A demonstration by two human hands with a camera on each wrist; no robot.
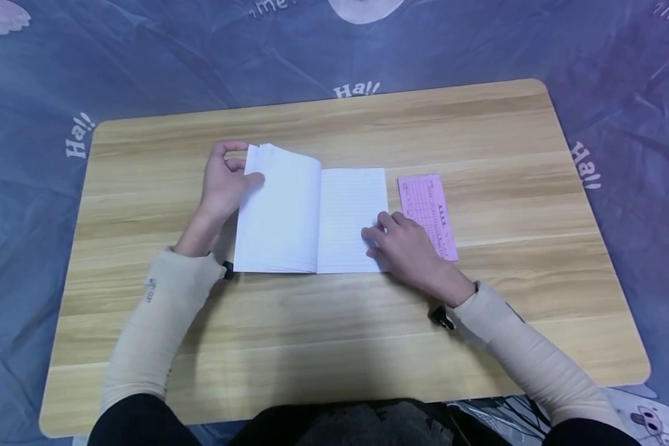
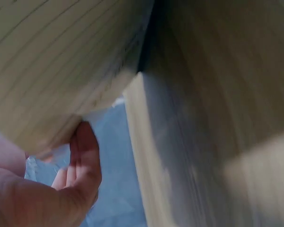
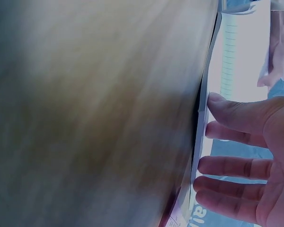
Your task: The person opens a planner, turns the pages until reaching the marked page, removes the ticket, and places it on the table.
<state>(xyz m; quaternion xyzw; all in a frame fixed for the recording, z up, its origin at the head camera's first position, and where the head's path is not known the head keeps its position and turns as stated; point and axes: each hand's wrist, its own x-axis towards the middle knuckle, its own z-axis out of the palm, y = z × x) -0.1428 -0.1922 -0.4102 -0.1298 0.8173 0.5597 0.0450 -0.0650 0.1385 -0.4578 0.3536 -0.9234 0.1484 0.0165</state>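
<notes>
An open notebook with lined pages lies on the wooden table. My left hand pinches the outer edge of its left-side pages, thumb in front and fingers behind. Those pages stand raised off the table, and the left wrist view looks at their lined underside. At the right page's lower outer edge rests my right hand, its fingers fairly straight and fingertips on the paper. In the right wrist view the thumb lies against the notebook's edge.
Just right of the notebook lies a pink printed form, partly covered by my right hand. The light wooden table has rounded corners. Blue patterned cloth surrounds it, and cables lie below its front edge.
</notes>
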